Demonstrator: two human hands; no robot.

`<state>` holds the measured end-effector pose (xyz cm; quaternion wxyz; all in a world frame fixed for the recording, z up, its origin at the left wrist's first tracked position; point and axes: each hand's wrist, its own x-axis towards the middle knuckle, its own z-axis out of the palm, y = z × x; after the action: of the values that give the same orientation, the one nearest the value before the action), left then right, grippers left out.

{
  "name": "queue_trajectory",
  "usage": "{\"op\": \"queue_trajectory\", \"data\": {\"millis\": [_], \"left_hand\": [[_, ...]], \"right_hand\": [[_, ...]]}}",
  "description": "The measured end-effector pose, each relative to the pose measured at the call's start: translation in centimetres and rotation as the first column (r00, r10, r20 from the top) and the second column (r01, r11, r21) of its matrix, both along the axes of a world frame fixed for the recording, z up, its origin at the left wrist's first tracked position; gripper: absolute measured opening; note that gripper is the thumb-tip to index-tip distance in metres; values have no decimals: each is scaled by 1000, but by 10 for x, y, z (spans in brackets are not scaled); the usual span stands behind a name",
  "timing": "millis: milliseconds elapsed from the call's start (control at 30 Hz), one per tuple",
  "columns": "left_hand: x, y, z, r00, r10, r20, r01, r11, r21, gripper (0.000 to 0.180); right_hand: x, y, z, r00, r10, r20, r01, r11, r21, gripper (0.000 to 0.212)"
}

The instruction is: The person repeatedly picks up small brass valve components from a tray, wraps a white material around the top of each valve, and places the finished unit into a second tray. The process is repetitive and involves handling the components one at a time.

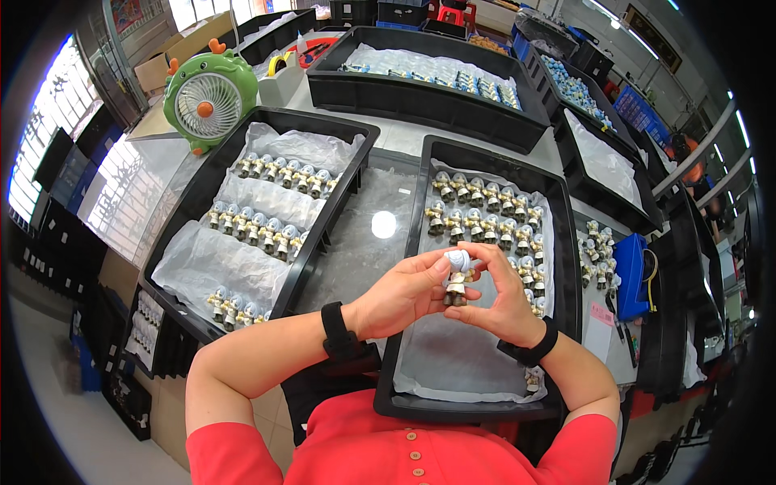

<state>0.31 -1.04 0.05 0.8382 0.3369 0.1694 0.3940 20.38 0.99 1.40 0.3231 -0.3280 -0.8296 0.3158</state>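
Observation:
Above the black tray (575, 267) in front of me, a small toy figurine (457, 279) with a pale blue head, a white-and-gold body and dark legs is held upright between both hands. My left hand (404, 295) has thumb and fingers closed on its left side. From the right, my right hand (508, 303) curves around it, fingertips at its head and thumb near its feet. Rows of similar figurines (485, 214) stand on the paper lining behind my hands. One more figurine (533, 378) is at the tray's near right corner.
On the left, a second black tray (368, 137) holds rows of figurines on white paper. A green fan (206, 101) stands behind it. Farther back is a large black tray (420, 101) with blue pieces. More figurines (598, 250), a blue box (632, 275) and pens (629, 339) lie to the right.

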Motion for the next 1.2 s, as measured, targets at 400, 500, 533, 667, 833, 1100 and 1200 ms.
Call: {"op": "queue_trajectory", "data": {"millis": [400,500,533,667,833,1100,1200], "left_hand": [[0,-1,1,999,53,15,-52,998,-36,50],[-1,-2,1,998,62,22,-61,997,-47,52],[-1,-1,1,998,63,24,-61,997,-51,52],[-1,-1,1,998,62,26,-61,997,-40,53],[0,-1,2,998,63,31,-62,997,-44,52],[-2,2,0,997,59,48,-56,997,-54,48],[-1,4,-1,998,51,45,-49,998,-43,46]], "right_hand": [[3,2,-6,999,-9,-41,9,1000,12,73],[2,1,-5,999,-18,-40,18,1000,-13,68],[2,1,-5,998,-18,-60,16,1000,-19,66],[-1,0,-4,994,-26,-104,21,999,-48,57],[0,1,-5,995,4,-98,-1,1000,30,51],[-5,-1,0,999,-13,-46,22,980,199,47],[-4,2,0,999,-9,-44,19,972,234,45]]}}
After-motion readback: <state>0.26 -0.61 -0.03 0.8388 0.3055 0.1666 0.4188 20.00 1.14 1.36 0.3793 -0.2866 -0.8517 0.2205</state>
